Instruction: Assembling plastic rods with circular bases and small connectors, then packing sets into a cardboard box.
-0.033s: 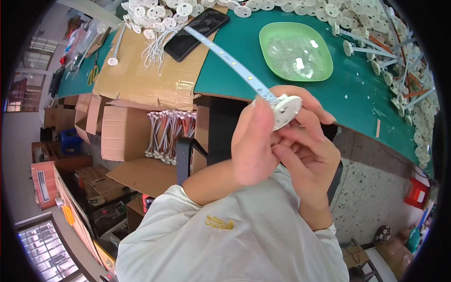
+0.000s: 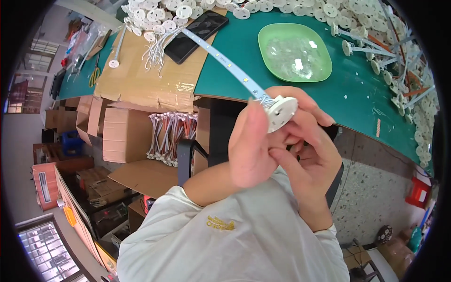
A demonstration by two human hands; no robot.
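Observation:
A pale LED light strip (image 2: pixel 221 56) slants from the phone area down to my hands. Its near end meets a white round end cap (image 2: pixel 283 114) with small holes. My left hand (image 2: pixel 249 150) is closed round this end, thumb on the near side of the strip and a finger reaching behind the cap. Just right of and below the cap is my right hand (image 2: pixel 312 160), its fingers curled and its thumb bent toward the fingertips. Whatever lies between those fingertips is hidden. Thin white wires (image 2: pixel 157 54) lie by the strip's far end.
A green bowl (image 2: pixel 263 51) of small clear pieces stands on the green table mat (image 2: pixel 221 80). Also there are a black phone (image 2: pixel 185 47), cardboard (image 2: pixel 145 89), scissors (image 2: pixel 95 75) and heaps of white round caps (image 2: pixel 162 14). An open box holds bundled strips (image 2: pixel 171 136) at left.
The strip's near end and the cap have shifted slightly left and down with my left hand. My right hand stays close beside them, its fingers slightly changed.

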